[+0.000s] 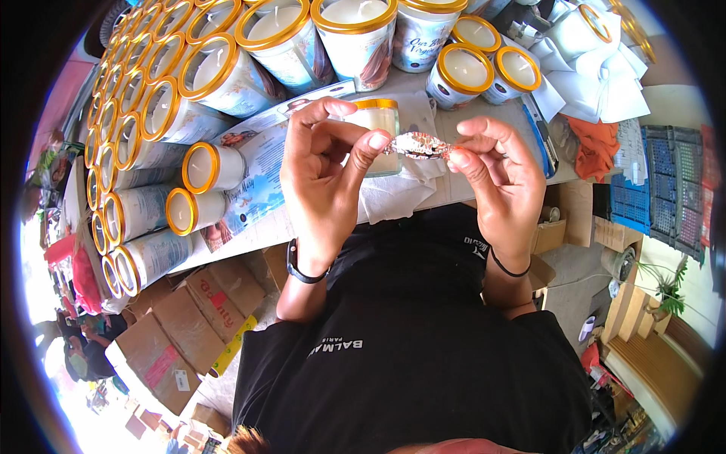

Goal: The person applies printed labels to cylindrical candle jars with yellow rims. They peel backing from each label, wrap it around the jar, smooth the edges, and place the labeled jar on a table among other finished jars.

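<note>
Between my two hands is a small twist-wrapped candy (420,146) with a printed wrapper. My left hand (323,170) pinches one twisted end between thumb and forefinger. The other end is pinched by my right hand (502,176). Behind the candy stands a glass jar candle (374,117) with a gold rim, partly hidden by my left hand. It rests by a white cloth (397,196) on the table. Printed label sheets (261,170) with blue sky artwork lie left of my left hand.
Rows of labelled, gold-rimmed candles (207,68) crowd the table's left and back. Smaller candles (465,68) stand at back right, near curled white paper (595,74) and an orange cloth (590,147). Cardboard boxes (187,329) sit below at left; plastic crates (675,187) stand at right.
</note>
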`<state>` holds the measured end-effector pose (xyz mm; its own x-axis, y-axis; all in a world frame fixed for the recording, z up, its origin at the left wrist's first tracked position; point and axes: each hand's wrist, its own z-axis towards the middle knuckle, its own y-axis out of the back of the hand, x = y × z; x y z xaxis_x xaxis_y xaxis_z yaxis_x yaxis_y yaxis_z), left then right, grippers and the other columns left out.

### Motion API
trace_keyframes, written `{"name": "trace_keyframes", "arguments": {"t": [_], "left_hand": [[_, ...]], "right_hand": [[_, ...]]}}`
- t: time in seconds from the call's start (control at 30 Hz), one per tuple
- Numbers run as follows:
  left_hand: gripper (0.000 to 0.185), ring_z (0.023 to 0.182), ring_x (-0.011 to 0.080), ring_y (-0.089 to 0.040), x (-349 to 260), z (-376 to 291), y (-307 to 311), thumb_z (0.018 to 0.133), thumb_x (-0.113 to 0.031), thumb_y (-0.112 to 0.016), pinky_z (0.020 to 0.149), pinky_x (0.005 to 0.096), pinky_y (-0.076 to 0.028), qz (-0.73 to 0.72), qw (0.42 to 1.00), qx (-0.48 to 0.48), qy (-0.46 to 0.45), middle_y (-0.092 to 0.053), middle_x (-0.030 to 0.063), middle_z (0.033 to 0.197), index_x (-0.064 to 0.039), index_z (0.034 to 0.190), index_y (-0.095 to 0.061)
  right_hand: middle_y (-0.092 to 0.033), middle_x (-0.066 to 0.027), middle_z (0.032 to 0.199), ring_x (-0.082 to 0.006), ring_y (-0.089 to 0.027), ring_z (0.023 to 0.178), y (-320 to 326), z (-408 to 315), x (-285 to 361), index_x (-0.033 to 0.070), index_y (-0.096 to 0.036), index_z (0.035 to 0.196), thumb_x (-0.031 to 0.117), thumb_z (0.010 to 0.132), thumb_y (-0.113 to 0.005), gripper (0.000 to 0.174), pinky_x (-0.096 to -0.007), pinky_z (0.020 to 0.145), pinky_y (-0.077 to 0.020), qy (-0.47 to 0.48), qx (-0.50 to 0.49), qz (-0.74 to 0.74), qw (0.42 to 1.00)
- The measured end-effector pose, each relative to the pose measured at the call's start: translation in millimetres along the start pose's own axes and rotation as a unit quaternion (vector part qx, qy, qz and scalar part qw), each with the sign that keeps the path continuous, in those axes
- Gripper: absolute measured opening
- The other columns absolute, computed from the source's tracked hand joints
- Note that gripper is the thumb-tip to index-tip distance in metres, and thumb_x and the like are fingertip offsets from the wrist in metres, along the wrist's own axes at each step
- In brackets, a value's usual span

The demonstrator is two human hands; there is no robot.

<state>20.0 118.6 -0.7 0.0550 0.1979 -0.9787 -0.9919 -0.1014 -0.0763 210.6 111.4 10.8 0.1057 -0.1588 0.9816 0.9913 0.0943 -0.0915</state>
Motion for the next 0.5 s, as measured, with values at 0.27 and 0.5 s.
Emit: {"name": "trace_keyframes", "arguments": {"t": [0.27,0.5], "left_hand": [[0.045,0.102,0.0203,-0.065,13,1,-13,0.092,-0.016,-0.068,0.091,0.0346,-0.055,-0.177,0.979,0.088,0.041,-0.064,0.0150,0.115,0.003,0.129,-0.051],[0.032,0.105,0.0175,-0.064,16,5,-13,0.090,-0.001,-0.067,0.093,0.0314,-0.052,-0.265,0.960,0.068,0.060,-0.066,0.0132,0.117,0.003,0.121,-0.059]], "right_hand": [[-0.062,-0.0086,0.098,-0.0137,-0.063,0.089,-25,3,-13,-0.003,-0.068,0.112,-0.009,0.089,-0.062,0.025,-0.0256,0.076,-0.0522,0.145,-0.070,-0.079,0.984],[-0.066,-0.0134,0.099,-0.0208,-0.066,0.087,-25,16,-20,-0.002,-0.070,0.100,-0.008,0.078,-0.072,0.022,-0.0278,0.074,-0.0520,0.297,-0.058,-0.227,0.926]]}}
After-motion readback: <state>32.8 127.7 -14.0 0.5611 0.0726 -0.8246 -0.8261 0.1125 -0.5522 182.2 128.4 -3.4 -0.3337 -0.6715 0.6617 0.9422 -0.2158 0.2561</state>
